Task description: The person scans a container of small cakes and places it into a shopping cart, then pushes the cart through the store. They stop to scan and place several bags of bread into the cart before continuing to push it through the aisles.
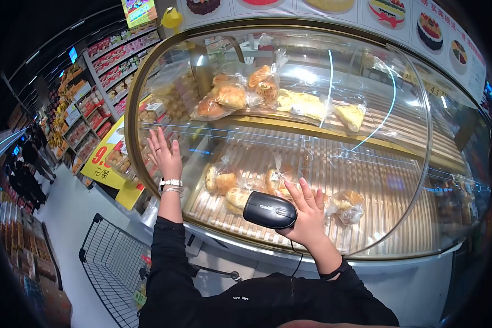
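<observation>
a: item one, the right hand (307,218). state?

b: back uppermost, fingers long and slightly spread. thumb hidden; whether it pinches anything cannot be told.

a: item two, the black device (269,210). place?

b: just beside the right hand, thumb side, overlapping it in view. touching, or merely in front: cannot be told. long axis roughly crosswise, dipping slightly toward that hand. one thin cord (302,258) below the palm.

a: nearer hand?

b: the right, plainly. the left hand (167,157) is well apart, leftward and farther forward.

a: its state?

b: fingers fanned, nothing seen in them; near the gold rim (132,131) of the glass case. contact with the glass cannot be told.

a: other stock?

b: bagged bread (349,205), lower shelf, to both sides of the right hand and past its fingers; filled bags (230,97), upper shelf, farther forward; one wire cart (112,262), below and outside the left hand.
</observation>
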A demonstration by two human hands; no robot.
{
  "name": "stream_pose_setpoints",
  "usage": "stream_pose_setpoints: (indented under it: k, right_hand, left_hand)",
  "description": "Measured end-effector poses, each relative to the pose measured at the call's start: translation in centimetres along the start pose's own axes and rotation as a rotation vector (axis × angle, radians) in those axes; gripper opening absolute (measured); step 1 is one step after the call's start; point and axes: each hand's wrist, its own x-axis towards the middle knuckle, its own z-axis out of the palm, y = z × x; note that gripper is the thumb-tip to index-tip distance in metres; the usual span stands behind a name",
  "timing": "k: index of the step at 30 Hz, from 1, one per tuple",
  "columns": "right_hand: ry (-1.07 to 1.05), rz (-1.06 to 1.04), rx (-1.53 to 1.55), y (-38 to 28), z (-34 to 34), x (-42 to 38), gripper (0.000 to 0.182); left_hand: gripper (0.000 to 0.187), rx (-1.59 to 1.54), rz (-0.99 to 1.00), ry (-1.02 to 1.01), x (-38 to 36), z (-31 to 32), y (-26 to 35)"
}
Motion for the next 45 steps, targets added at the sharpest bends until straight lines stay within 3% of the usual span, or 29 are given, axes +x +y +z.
stream_pose_setpoints:
  k: [10, 16, 18, 19, 21, 22, 23, 26, 28, 29, 31, 32, 34, 35, 37, 39, 45]
  right_hand:
    - [-0.066, -0.014, -0.152, 3.7, -3.0, -2.6, 0.057]
    - [-0.063, 0.159, -0.152, 6.9, -6.8, -5.9, 0.049]
    - [-0.023, 0.156, -0.152, 7.2, -7.4, -6.6, 0.048]
    - [0.024, 0.161, -0.151, 7.2, -7.6, -6.9, 0.048]
    - [-0.054, 0.149, -0.058, 6.6, -7.2, -7.4, 0.048]
    - [-0.104, 0.104, -0.056, 6.2, -6.6, -7.6, 0.048]
    - [-0.149, 0.065, -0.050, 5.7, -5.8, -7.6, 0.048]
    - [-0.161, -0.013, -0.004, 3.9, -4.1, -5.8, 0.048]
    - [-0.147, -0.063, 0.021, 2.8, -3.1, -4.5, 0.046]
    - [-0.159, -0.080, 0.038, 2.1, -2.7, -3.7, 0.046]
    - [-0.179, -0.113, 0.110, 0.8, -1.9, -2.4, 0.045]
    - [-0.194, -0.151, 0.088, 0.3, -1.1, -1.9, 0.051]
    - [-0.191, -0.187, 0.118, -0.9, -0.4, -0.9, 0.043]
    - [-0.203, -0.199, 0.118, -1.3, 0.0, -0.7, 0.042]
    - [-0.188, -0.145, 0.070, -1.7, 0.6, -0.8, 0.042]
    - [-0.137, -0.080, 0.079, -0.7, 1.0, -1.4, 0.045]
    - [-0.145, -0.050, -0.053, 1.8, -0.5, -3.3, 0.043]
  left_hand:
    - [0.063, -0.010, -0.011, -0.047, -3.0, -0.4, 5.7]
    - [0.067, 0.008, 0.021, -0.056, -6.9, -0.6, 12.1]
    - [0.069, -0.022, 0.160, -0.132, -8.1, -1.8, 13.6]
    - [0.069, -0.014, 0.138, -0.124, -7.9, -3.1, 12.8]
    - [0.072, -0.160, 0.397, -0.438, -6.9, -7.3, 8.3]
    - [0.077, 0.141, 0.394, -0.316, -7.0, -10.2, 5.5]
    - [0.082, 0.294, 0.250, -0.332, -7.5, -13.0, 1.8]
    - [0.094, 0.567, -0.385, -0.867, -11.5, -23.2, -5.7]
    - [0.098, 0.292, -0.500, -1.108, -16.9, -27.3, -10.5]
    - [0.090, 0.275, -0.519, -1.244, -18.7, -28.5, -10.0]
    - [0.071, 0.427, -0.351, -1.149, -22.0, -29.0, -9.8]
    - [0.071, 0.436, -0.384, -1.155, -22.0, -29.4, -8.2]
    - [0.055, 0.405, -0.670, -1.087, -19.9, -29.4, -4.7]
    - [0.055, 0.412, -0.693, -1.090, -20.3, -29.2, -4.9]
    - [0.052, 0.440, -0.565, -0.890, -21.7, -28.8, -5.6]
    - [0.050, 0.428, -0.633, -0.930, -21.2, -28.7, -5.0]
    - [0.048, 0.504, -0.597, -0.893, -21.0, -27.7, -3.5]
